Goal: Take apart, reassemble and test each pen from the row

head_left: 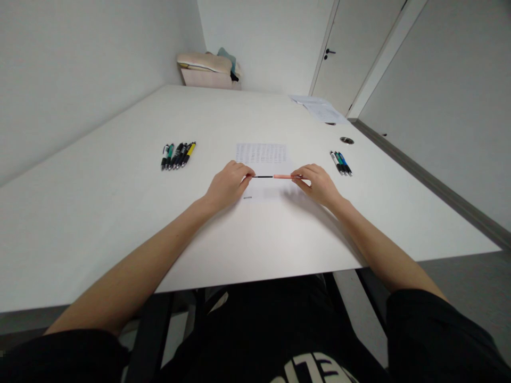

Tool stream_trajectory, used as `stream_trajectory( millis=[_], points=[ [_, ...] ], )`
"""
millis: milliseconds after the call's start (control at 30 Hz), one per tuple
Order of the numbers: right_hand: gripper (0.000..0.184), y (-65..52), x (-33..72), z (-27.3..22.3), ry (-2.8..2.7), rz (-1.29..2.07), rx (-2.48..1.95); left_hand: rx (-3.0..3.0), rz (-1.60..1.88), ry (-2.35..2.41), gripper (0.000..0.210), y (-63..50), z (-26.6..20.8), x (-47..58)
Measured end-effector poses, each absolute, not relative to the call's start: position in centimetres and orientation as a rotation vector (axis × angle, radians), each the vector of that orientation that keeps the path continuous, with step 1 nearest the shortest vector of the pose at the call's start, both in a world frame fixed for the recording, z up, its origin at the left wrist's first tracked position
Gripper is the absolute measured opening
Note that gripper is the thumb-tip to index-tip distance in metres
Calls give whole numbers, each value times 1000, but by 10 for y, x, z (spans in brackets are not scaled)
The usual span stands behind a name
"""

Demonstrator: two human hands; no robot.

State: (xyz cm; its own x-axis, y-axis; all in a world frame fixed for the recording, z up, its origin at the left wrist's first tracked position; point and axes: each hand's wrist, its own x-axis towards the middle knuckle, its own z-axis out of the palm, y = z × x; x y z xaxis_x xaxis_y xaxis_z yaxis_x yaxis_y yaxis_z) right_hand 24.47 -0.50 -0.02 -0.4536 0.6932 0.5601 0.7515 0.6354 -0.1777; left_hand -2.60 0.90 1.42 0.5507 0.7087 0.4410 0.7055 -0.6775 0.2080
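Observation:
Between the fingertips of my left hand (231, 183) is the end of a thin dark pen refill (264, 176), held level and pointing right. My right hand (315, 183) pinches a pinkish-orange pen barrel (281, 176), whose open-looking end faces the refill. The two pieces are lined up end to end, with almost no gap between them. Below both hands lies a printed sheet of paper (261, 153). A small spring-like piece (248, 198) rests on the sheet near my left hand.
A row of several pens (178, 156) lies to the left on the white table (223, 239). A smaller group of pens (341, 163) is on the right. Papers (321, 109) lie at the far right, close to a round cable hole (347, 140).

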Motion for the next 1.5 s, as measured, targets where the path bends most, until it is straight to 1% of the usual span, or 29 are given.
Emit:
stream_trajectory(
  millis=[467, 767, 1200, 1500],
  points=[
    [18, -10, 233, -2, -2294, -133, -1073, 2482, 935, 1137, 20, 5, 11, -15],
    [20, -11, 231, -3, -2316, -148, -1060, 2392, 932, 1151, 19, 3, 8, -10],
    [17, -12, 225, -5, -2331, -202, -1006, 2413, 966, 1102, 18, 3, 5, -7],
    [16, -9, 231, -7, -2304, -207, -997, 2446, 895, 1234, 21, 11, 11, -19]
  ],
)
